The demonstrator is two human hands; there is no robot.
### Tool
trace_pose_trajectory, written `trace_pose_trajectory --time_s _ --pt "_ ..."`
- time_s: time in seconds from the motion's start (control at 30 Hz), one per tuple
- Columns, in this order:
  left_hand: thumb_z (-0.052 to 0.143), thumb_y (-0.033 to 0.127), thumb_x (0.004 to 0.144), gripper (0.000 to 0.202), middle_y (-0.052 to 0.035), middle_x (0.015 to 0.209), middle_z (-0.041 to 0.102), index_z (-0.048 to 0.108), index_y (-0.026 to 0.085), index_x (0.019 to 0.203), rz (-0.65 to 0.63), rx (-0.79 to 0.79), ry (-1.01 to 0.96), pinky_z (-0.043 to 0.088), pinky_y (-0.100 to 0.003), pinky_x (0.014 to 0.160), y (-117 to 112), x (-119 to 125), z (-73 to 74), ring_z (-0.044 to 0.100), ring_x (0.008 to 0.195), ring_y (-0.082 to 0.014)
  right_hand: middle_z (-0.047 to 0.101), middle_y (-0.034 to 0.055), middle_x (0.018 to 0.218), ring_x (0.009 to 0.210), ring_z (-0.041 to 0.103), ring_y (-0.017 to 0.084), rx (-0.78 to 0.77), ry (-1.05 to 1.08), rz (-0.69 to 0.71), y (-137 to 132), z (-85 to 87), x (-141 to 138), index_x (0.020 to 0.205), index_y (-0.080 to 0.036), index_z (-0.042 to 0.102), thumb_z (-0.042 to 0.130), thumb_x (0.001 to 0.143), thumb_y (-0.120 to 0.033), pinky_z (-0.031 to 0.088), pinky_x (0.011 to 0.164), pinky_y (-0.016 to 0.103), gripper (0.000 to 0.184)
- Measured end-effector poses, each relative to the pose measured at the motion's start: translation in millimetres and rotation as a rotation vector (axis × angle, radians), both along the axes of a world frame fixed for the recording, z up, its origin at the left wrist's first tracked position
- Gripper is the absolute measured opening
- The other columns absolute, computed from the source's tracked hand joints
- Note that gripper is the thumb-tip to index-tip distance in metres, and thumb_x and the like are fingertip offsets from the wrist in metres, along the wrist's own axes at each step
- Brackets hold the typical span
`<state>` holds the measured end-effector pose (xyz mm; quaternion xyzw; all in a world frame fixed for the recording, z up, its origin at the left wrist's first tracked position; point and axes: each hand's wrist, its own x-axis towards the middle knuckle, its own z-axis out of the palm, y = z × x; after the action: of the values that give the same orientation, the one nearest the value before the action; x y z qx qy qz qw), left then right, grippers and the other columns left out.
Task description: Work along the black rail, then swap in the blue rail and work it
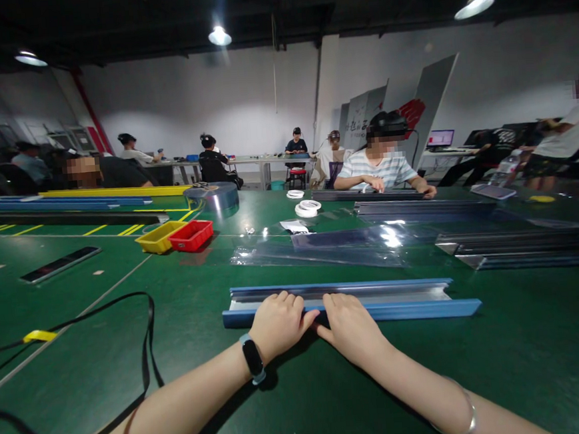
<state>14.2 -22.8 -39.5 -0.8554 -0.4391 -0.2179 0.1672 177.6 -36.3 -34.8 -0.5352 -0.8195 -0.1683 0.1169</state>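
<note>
A blue channel-shaped profile strip (422, 309) with a pale inner face lies lengthwise across the green table (304, 403) in front of me. My left hand (279, 323) is closed over its near edge, left of the middle, fingers curled inside the channel. Close beside it, my right hand (348, 322) grips the same edge, with both thumbs almost meeting on the near side. The strip's right end is cut at a slant. Just behind the strip, clear plastic film (317, 255) lies flat and reflects the lamps.
Dark profile strips (522, 245) lie at the right. Red (191, 235) and yellow (158, 239) bins, a phone (61, 264) and a black strap (150, 321) are at the left. White tape rolls (307, 208) sit farther back. A co-worker (379, 170) handles a dark strip opposite.
</note>
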Motion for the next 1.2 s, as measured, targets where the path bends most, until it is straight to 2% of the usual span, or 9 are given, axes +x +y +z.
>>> trace_pose_trajectory --time_s 0.23,0.47,0.63,1.2 --pt "0.032 0.043 0.086 0.038 -0.0062 0.066 0.057 0.052 0.015 0.071 -0.008 0.015 -0.008 0.039 -0.031 0.060 -0.7 0.2 1.1 0.052 0.067 -0.0193 0.052 0.0058 0.072 0.072 0.051 0.020 0.005 -0.006 0.028 -0.8 2.1 2.5 0.079 -0.017 0.043 0.047 0.077 -0.043 0.036 0.066 0.032 0.027" --pt "0.034 0.043 0.085 0.036 -0.0057 0.064 0.056 0.052 0.015 0.070 -0.026 0.031 -0.026 0.039 -0.030 0.060 -0.5 -0.3 1.1 0.052 0.068 -0.0184 0.052 0.0043 0.075 0.073 0.051 0.019 -0.007 0.050 0.111 -1.2 4.6 5.3 0.080 -0.018 0.044 0.047 0.077 -0.039 0.035 0.066 0.031 0.021" --pt "0.034 0.042 0.085 0.036 -0.0057 0.064 0.056 0.052 0.015 0.069 -0.029 0.034 -0.022 0.038 -0.030 0.059 0.1 0.0 0.8 0.052 0.068 -0.0182 0.054 0.0040 0.074 0.073 0.052 0.018 -0.055 0.059 0.100 0.7 6.0 6.1 0.080 -0.018 0.045 0.046 0.077 -0.035 0.036 0.066 0.029 0.017" --pt "0.035 0.042 0.085 0.035 -0.0054 0.064 0.055 0.052 0.015 0.070 -0.024 0.032 -0.011 0.038 -0.030 0.060 -0.4 0.3 1.5 0.052 0.067 -0.0183 0.056 0.0048 0.078 0.078 0.052 0.018 -0.077 0.106 0.133 0.8 4.9 9.1 0.084 -0.018 0.048 0.047 0.076 -0.033 0.037 0.070 0.030 0.018"
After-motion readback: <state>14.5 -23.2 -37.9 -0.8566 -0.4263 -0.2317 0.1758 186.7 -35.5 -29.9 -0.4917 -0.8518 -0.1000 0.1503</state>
